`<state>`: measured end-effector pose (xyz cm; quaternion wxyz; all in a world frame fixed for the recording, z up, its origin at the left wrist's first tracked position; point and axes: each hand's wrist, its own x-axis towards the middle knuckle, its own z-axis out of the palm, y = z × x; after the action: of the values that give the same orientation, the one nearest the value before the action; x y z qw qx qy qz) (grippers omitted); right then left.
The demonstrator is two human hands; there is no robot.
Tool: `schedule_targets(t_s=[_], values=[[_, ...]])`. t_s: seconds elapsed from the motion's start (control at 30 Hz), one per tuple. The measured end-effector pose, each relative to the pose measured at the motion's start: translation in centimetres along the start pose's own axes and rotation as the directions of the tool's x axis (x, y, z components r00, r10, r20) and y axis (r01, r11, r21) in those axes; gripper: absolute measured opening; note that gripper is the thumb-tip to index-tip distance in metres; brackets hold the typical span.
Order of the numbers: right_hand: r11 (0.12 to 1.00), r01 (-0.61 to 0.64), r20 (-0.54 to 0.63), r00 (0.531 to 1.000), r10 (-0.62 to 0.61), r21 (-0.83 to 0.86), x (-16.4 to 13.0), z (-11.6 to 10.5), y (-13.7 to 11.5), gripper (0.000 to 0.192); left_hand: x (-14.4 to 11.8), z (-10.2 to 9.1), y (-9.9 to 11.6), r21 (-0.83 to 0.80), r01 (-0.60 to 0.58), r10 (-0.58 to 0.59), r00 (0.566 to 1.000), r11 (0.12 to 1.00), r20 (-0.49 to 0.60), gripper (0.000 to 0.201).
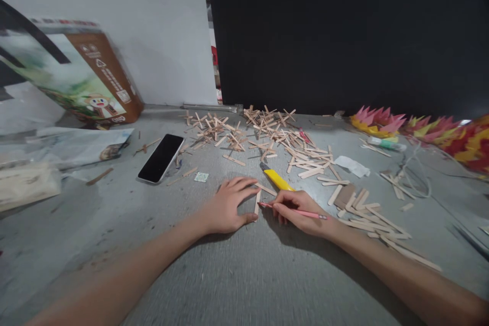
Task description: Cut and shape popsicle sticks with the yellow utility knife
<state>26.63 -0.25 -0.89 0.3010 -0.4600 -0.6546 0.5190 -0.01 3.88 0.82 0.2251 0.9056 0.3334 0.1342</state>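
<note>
My left hand (229, 206) pins a stick (257, 202) flat on the surface (237, 275); my right hand (301, 211) grips a pencil (294, 210), tip touching the stick. Loose pressure could let it skid, spoiling the mark.

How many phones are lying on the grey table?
1. The phone lies face up, screen dark, left of the stick piles and beyond the left hand. Clutter might hide others.

a grey work surface (237, 285) fills the foreground; behind it rises a white wall (153, 20); right of that wall stands a large black panel (344, 30).
</note>
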Motion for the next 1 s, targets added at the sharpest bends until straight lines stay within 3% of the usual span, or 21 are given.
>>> schedule_targets(t_s=[0.63,0.8,0.9,1.0], values=[[0.999,0.022,0.027,0.999,-0.022,-0.023,-0.2,0.0,0.2,0.030,-0.1,0.1,-0.1,0.017,-0.011,0.012,1.000,1.000,-0.010,0.071],[0.992,0.103,-0.022,0.995,-0.102,0.069,-0.5,-0.1,0.4,0.033,-0.1,0.4,0.4,0.067,0.012,-0.009,0.999,0.998,-0.051,0.067],[0.988,0.142,-0.017,0.990,-0.142,0.065,-0.5,-0.2,0.6,0.041,-0.3,1.1,0.8,0.101,0.027,-0.015,0.992,0.994,-0.122,0.059],[0.989,0.140,-0.033,0.990,-0.139,0.038,-0.5,-0.2,0.7,0.043,-0.4,1.6,0.9,0.123,0.001,0.020,0.985,0.992,-0.172,0.039]])
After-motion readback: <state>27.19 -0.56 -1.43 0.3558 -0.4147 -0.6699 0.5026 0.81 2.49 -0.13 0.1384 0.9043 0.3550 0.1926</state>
